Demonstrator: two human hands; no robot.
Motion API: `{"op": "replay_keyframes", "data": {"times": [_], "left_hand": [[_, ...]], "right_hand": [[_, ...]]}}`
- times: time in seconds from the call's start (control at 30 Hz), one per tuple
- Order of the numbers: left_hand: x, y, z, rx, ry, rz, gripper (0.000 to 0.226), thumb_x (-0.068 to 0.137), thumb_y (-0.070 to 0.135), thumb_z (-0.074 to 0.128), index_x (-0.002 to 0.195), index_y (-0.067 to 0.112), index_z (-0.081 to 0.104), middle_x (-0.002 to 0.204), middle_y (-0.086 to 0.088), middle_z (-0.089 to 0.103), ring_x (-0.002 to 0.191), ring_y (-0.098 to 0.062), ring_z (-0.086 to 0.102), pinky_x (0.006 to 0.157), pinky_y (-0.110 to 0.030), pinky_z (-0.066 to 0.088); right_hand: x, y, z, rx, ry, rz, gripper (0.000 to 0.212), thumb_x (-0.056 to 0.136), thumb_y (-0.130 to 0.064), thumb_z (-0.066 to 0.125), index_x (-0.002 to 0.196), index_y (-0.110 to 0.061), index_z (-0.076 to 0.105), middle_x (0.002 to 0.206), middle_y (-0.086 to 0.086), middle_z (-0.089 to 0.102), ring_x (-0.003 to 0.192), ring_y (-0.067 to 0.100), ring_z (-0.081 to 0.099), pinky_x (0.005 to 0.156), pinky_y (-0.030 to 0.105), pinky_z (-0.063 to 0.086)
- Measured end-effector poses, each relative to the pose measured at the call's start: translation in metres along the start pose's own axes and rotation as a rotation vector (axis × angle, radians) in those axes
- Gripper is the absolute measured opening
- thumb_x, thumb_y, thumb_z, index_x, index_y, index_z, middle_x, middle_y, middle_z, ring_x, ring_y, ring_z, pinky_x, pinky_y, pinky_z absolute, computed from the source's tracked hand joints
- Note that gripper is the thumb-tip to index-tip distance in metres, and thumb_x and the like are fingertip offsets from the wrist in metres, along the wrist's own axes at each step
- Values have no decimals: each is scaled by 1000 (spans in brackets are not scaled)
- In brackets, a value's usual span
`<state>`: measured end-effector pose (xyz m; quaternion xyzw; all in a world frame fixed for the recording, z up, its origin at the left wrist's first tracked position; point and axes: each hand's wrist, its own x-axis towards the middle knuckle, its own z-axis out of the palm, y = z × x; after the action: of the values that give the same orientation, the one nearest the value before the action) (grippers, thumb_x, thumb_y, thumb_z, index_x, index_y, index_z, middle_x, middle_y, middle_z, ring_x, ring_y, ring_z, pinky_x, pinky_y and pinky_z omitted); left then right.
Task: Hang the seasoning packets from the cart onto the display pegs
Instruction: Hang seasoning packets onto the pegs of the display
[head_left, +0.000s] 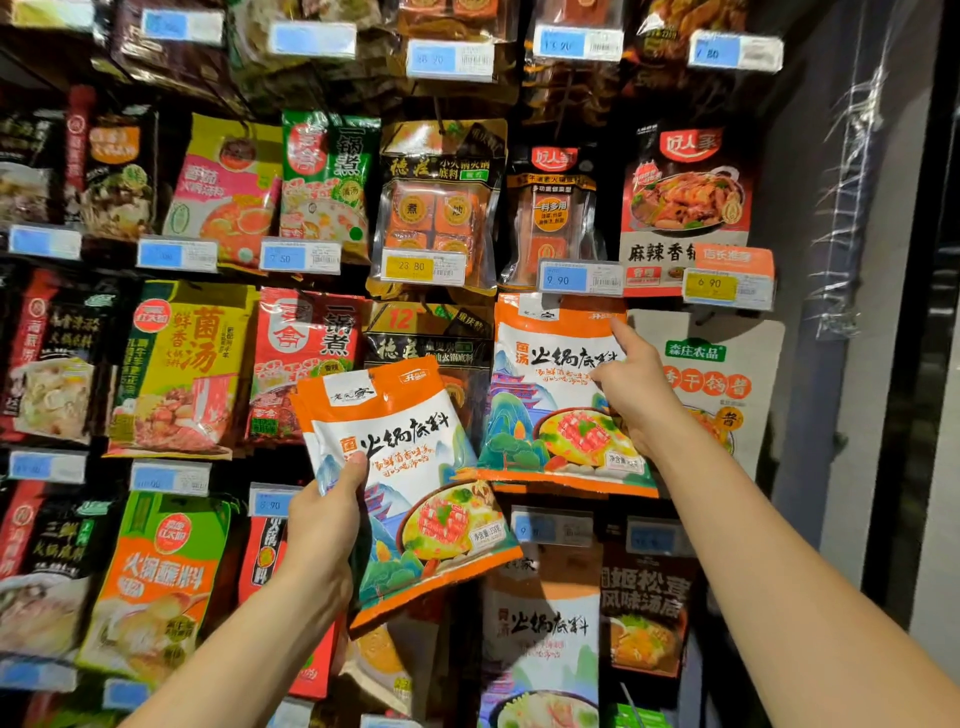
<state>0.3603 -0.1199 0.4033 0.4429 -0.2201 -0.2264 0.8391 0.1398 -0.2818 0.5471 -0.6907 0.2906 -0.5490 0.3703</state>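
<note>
Task thing: the held packets (410, 467), at least two stacked, sit tilted in your left hand (319, 519), just left of and below the hung packet (550, 395) of the same kind. The cart is out of view.
Left fingers: thumb is clamped across the front lower-left edge and the fingers are curled behind, gripping the stack.
Right fingers: your right hand (631, 384) has the forefinger straight, its tip pressing the hung packet's upper right corner. The rest are folded, and nothing shows in them.
Material: glossy printed film, flat pillow shape with soft contents and sealed orange bands top and bottom.
Risk, slip: slick film on slick film means the front packet could probably slide off the stack if your thumb eases.
Risk, peg: the price tag (579, 278) hides the peg tip, so you will likely hunt for the hang hole blind and may tear it.
Risk, neighbours: the hung packet hangs free, so a push could swing it into the white packet (727, 374) just beside it.
</note>
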Motion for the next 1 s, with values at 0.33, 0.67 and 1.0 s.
{"op": "replay_keyframes", "data": {"times": [0.33, 0.67, 1.0], "left_hand": [[0, 0, -4, -6, -3, -28, 32, 97, 35, 69, 119, 12, 68, 98, -8, 79, 89, -31, 76, 78, -39, 57], [1, 4, -2, -28, 2, -13, 30, 97, 32, 69, 119, 11, 67, 98, -7, 78, 86, -27, 75, 70, -32, 54], [-1, 5, -5, -15, 18, 17, 33, 96, 37, 69, 119, 13, 67, 101, -7, 77, 90, -28, 75, 83, -39, 57]], "right_hand": [[8, -8, -3, -47, -1, 58, 71, 98, 11, 41, 159, -24, 35, 130, 3, 63, 97, 21, 66, 70, 31, 51], [18, -10, -6, -144, -9, 105, 37, 99, 11, 41, 124, -14, 47, 102, 0, 64, 84, 16, 61, 61, 25, 47], [18, 45, 15, -870, -1, -113, 95, 97, 0, 52, 163, -38, -4, 156, 24, 33, 118, 44, 57, 79, 39, 44]]}}
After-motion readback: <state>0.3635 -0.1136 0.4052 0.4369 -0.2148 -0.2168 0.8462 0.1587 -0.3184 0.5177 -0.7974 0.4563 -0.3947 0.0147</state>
